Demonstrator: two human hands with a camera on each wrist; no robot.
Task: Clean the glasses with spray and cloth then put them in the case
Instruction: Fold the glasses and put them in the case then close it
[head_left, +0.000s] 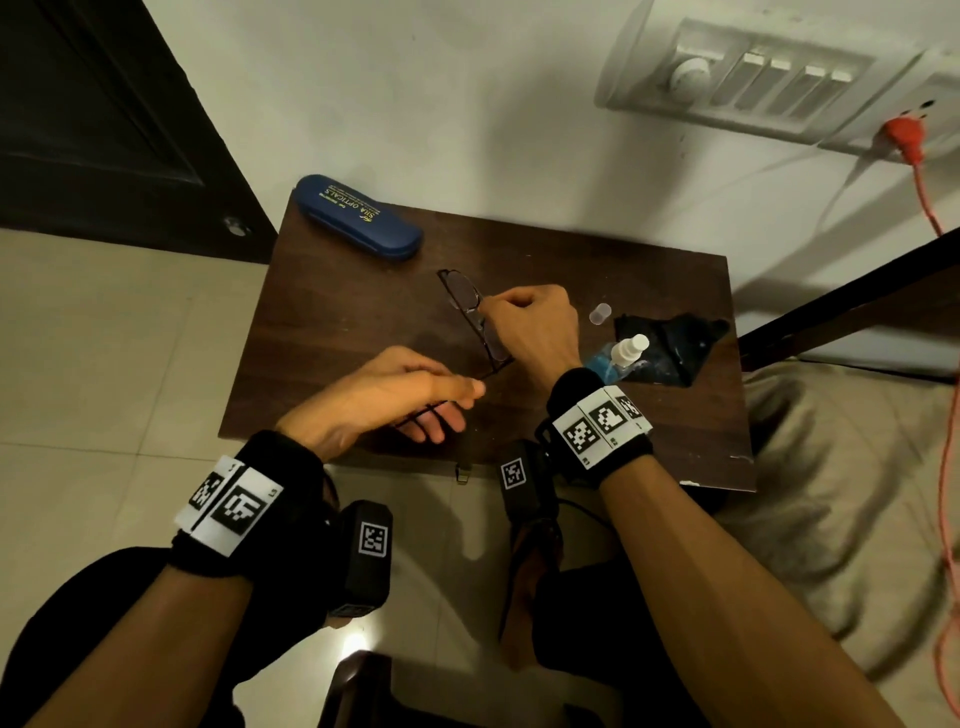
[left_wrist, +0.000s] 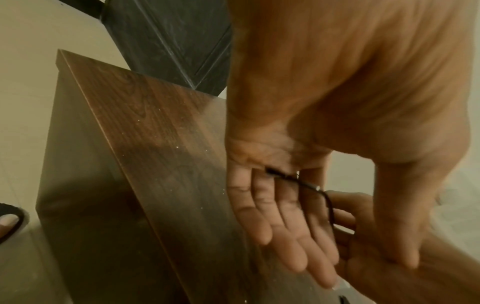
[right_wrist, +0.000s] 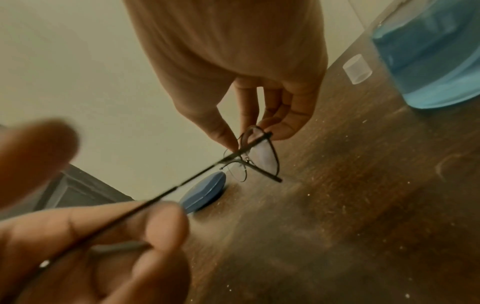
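Wood, thin metal and shiny plastic

You see a dark wood-look table (head_left: 332, 332) with dusty specks, glasses (head_left: 475, 317) with thin dark frame and clear lenses, a smooth blue case (head_left: 358, 218), a clear plastic bottle (head_left: 618, 358), and a dark cloth (head_left: 675, 348).

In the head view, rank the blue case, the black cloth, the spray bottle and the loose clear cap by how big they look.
1. blue case, longest
2. black cloth; its area looks close to the case's, so 1 and 2 are uncertain
3. spray bottle, partly hidden behind the right wrist
4. clear cap, plainly smallest
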